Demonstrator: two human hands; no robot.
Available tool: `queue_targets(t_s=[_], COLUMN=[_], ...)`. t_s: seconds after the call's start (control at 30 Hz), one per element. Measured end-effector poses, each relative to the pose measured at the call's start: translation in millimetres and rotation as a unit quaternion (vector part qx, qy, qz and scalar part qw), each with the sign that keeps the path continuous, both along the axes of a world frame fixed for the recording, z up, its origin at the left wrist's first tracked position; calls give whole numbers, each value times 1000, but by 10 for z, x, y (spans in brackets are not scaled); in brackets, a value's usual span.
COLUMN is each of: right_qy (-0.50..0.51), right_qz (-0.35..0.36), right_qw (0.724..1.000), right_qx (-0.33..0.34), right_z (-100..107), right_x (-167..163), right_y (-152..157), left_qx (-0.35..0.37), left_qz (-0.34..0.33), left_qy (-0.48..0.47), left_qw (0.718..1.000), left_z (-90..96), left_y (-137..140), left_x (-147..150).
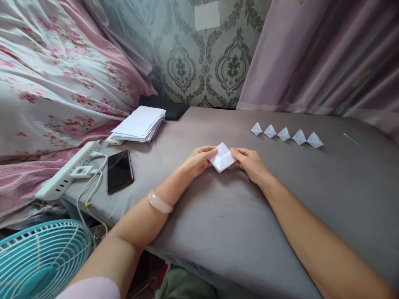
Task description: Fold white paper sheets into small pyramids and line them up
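A folded white paper (222, 158), diamond-shaped with creases across its face, is held between both hands just above the grey-covered table. My left hand (201, 160) pinches its left corner, thumb on top and fingers underneath. At the opposite corner my right hand (247, 163) grips it the same way. A pale bangle (159, 202) circles my left forearm. Several folded white paper pieces (283, 133) with raised peaks stand in a row at the back right, apart from my hands.
A stack of white paper (139, 123) lies at the back left, before a black item (165, 109). A phone (120, 171) and a power strip (70, 170) with cables line the left edge. A blue fan (43, 257) stands below. A thin stick (351, 139) lies far right.
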State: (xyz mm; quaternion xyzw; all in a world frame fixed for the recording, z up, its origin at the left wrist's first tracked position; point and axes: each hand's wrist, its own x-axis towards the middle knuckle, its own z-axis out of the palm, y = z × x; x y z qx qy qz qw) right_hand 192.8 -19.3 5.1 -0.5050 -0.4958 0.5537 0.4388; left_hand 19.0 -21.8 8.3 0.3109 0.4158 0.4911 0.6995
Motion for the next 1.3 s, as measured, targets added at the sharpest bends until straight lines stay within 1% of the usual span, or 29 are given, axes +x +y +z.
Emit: queue_targets(t_s=[0.07,0.17,0.3,0.37,0.43,0.53,0.6,0.73,0.8,0.9,0.97,1.07,1.17,1.23,1.3], right_qy=[-10,-32,-53,-67,-95,-171,-241,-388,-444,-503,-522,-517,-494,-488,-484], right_qz=[-3,-30,-57,-53,-35,-15,-20,-28,-23,-18,-17,3,66,115,143], right_qw=[1000,999,997,996,994,982,962,904,873,837,822,807,797,790,788], right_qx=[8,18,26,32,41,85,125,176,198,213,228,285,340,352,353], right_z=[-24,-71,-108,-120,-133,-151,-154,-145,-150,-180,-208,-247,-281,-306,-331], right_x=[4,21,45,53,63,84,94,78,57,33,27,30,39,49,64], right_y=[-2,15,44,54,64,79,80,52,29,-1,-10,3,42,74,104], left_qx=[0,2,19,40,76,142,172,197,212,227,239,271,331,387,432], left_qz=[-9,-22,-25,-17,-8,3,8,-1,-6,-8,-2,-2,-16,-27,-49], left_qy=[4,47,141,194,247,317,371,494,539,582,610,641,631,614,600], left_qw=[1000,999,989,980,966,938,913,847,815,780,755,718,701,687,672], left_z=[-31,-50,-50,-66,-95,-142,-153,-116,-94,-103,-143,-229,-301,-318,-308], left_y=[-12,-14,5,12,12,5,-2,-15,-15,2,23,59,86,99,109], left_x=[20,1,-61,-77,-86,-98,-100,-73,-51,-28,-25,-47,-94,-126,-149])
